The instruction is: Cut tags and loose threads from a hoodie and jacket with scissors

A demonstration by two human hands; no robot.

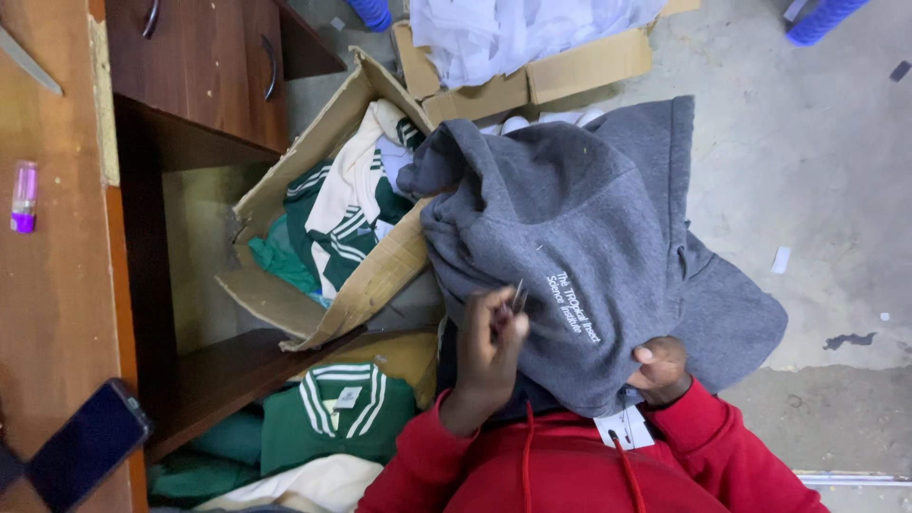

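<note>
A grey hooded sweatshirt (579, 218) with white lettering lies draped over my lap. My left hand (489, 347) is closed on a small thin metal tool (519, 294), its tip touching the fabric beside the lettering. At the sweatshirt's near edge, my right hand (660, 370) grips the cloth with its thumb on top. A white paper tag (624, 427) hangs just below that hand. Both my sleeves are red.
An open cardboard box (380, 275) of green and cream garments stands to the left, and more green garments (328, 418) lie on the floor. A second box (532, 76) holds white material. On the wooden desk (52, 285) rest a phone (85, 442) and a purple lighter (24, 195).
</note>
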